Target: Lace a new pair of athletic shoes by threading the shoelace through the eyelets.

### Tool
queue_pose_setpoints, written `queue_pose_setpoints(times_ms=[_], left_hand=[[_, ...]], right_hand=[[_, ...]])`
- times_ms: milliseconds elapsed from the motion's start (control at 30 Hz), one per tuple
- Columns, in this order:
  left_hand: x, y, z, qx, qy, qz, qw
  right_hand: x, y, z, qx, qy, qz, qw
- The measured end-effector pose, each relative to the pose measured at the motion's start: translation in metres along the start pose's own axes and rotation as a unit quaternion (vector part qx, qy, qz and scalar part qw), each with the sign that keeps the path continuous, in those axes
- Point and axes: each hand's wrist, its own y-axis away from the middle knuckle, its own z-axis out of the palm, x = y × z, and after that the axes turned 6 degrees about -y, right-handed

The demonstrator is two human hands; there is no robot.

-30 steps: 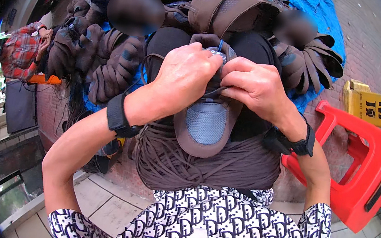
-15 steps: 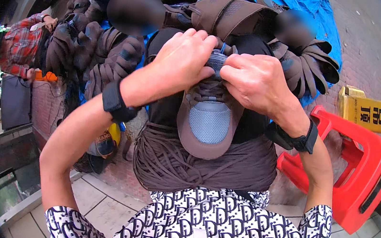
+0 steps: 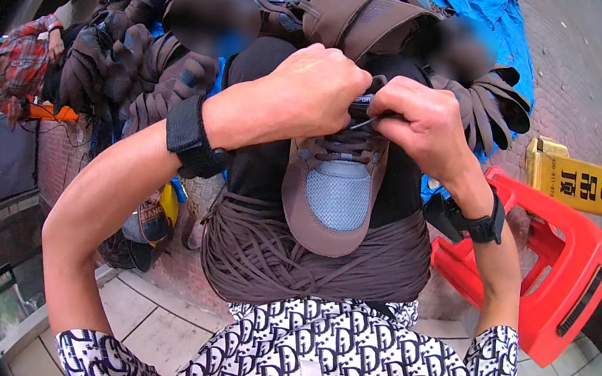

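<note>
A brown shoe [image 3: 321, 235] with a grey-blue mesh toe sits between my thighs, its toe pointing toward me. Dark laces run across its upper. Over the left side of the shoe's opening, my left hand [image 3: 314, 87] is closed, its fingertips mostly hidden behind the knuckles. Opposite it, my right hand [image 3: 424, 120] pinches a shoelace [image 3: 362, 125], a short stretch of which shows between the two hands. Across my lap, below the toe, lies a thick bundle of brown laces [image 3: 313, 269].
Brown shoe uppers [image 3: 368, 22] are heaped ahead and to both sides, partly on a blue tarp [image 3: 496, 8]. At right stand a red plastic stool [image 3: 568, 299] and a yellow board [image 3: 591, 180]. A person in a red plaid shirt [image 3: 24, 68] is at far left.
My left hand has turned over into a fist and shifted right. The right hand has moved slightly right, and a lace now shows between them. The shoe stays in my lap.
</note>
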Motion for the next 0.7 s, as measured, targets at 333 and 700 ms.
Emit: queue_pose_setpoints(times_ms=[333, 700], left_hand=[[-0.017, -0.002, -0.007, -0.042, 0.257, -0.058, 0.964], [-0.031, 0.016, 0.001, -0.024, 0.503, -0.121, 0.855]], right_hand=[[0.002, 0.002, -0.005, 0.011, -0.08, 0.069, 0.994], [-0.008, -0.005, 0.006, 0.057, -0.138, 0.131, 0.98]])
